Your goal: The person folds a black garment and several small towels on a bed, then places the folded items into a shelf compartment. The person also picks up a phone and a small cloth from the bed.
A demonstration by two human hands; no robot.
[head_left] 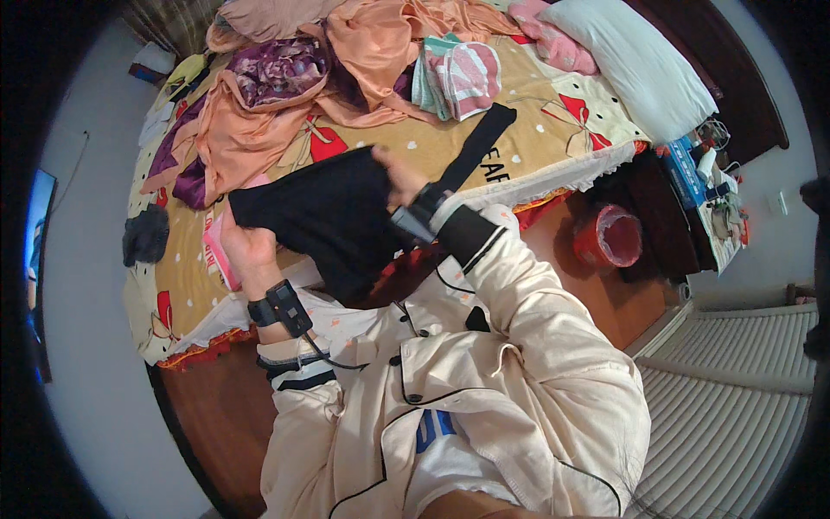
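A black garment (324,208) with a long narrow sleeve or leg (477,149) hangs spread between my two hands over the near edge of the bed. My left hand (251,249) is closed on its left edge, palm up, with the fingertips partly hidden behind the cloth. At the upper right edge, my right hand (399,180) grips the cloth between thumb and fingers. The garment's lower part droops past the bed edge toward my lap. Beside my left hand lies a pink item (216,253). Each wrist wears a dark strapped device.
Peach and purple bedding (242,130) is heaped at the far side of the bed. Folded striped cloths (458,78) lie near a white pillow (635,69). A dark grey cloth (145,235) sits at left. On the floor at right stands a red bin (596,251), beside a cluttered nightstand (661,208).
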